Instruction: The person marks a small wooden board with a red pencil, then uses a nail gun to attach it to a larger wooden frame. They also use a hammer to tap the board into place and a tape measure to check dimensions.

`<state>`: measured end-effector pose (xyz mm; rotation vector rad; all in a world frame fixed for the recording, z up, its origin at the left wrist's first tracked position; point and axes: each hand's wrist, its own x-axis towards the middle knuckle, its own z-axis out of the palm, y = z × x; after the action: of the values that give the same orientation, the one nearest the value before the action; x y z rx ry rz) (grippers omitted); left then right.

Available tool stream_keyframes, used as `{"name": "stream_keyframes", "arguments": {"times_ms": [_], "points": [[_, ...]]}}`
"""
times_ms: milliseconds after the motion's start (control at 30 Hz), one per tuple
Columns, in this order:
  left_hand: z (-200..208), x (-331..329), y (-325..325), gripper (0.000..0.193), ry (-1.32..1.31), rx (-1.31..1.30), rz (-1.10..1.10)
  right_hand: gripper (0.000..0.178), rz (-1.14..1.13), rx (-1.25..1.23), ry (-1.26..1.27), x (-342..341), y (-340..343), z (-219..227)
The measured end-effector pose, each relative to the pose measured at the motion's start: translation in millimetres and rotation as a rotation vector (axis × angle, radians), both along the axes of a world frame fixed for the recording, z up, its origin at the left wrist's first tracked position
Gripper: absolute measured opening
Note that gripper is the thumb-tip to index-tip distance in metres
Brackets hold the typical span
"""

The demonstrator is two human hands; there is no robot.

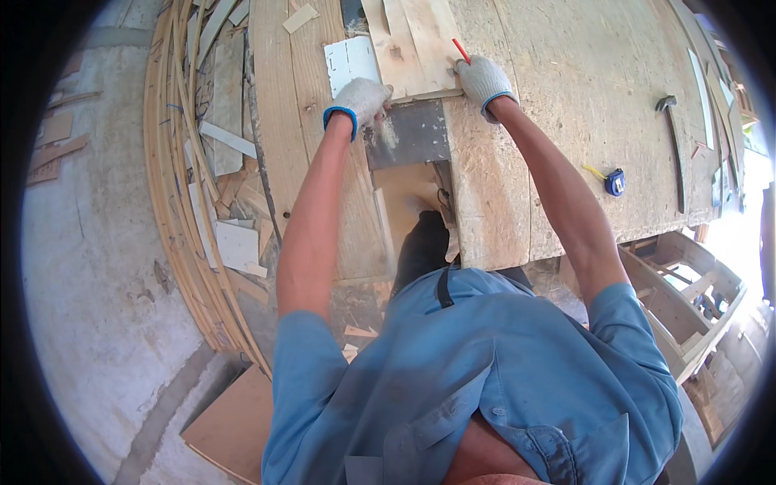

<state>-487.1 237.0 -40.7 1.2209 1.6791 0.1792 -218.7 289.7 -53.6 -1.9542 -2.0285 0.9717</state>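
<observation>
Wooden board (419, 55) lies between left grip (360, 100) and right grip (487, 82).

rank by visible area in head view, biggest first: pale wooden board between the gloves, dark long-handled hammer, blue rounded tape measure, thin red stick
Pale wooden board
Dark long-handled hammer
Blue rounded tape measure
Thin red stick, visible part only

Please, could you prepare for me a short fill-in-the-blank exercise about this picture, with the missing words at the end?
1. A thin ____ stick projects from the person's right hand.
2. The pale glove on the left hand has a ____ cuff.
3. On the wooden worktop, the tool lying to the right of the blue tape measure is a ____.
4. The person's shirt has ____ sleeves.

Missing words: red; blue; hammer; short.
</observation>
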Motion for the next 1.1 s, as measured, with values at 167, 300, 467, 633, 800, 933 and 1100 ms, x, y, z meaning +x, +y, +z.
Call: {"name": "stream_keyframes", "arguments": {"times_ms": [167, 300, 467, 633, 800, 933, 1100], "points": [[27, 5, 0, 0.044, 0.063, -0.004, -0.042, 0.053, -0.007, 0.006, -0.035, 0, 6, -7], [9, 24, -38, 0.039, -0.088, 0.182, 0.107, 0.052, 0.004, 0.043, -0.084, 2, 9, -11], [28, 142, -73, 0.044, -0.773, -0.132, 0.605, 0.05, 0.019, -0.001, -0.097, -9, 7, 2], [-17, 173, -31, 0.037, -0.91, -0.102, 0.995, 0.05, 0.022, -0.007, -0.123, -4, 16, -12], [-20, 180, -21, 0.035, -0.959, -0.125, 1.181, 0.045, 0.078, -0.007, -0.127, -1, 16, -8], [-12, 169, -11, 0.025, -0.842, -0.097, 1.129, 0.044, -0.064, -0.167, -0.015, -13, 14, 21], [-9, 178, 0, 0.023, -0.792, -0.021, 1.186, 0.044, 0.06, -0.093, -0.073, -7, 31, 0]]}}
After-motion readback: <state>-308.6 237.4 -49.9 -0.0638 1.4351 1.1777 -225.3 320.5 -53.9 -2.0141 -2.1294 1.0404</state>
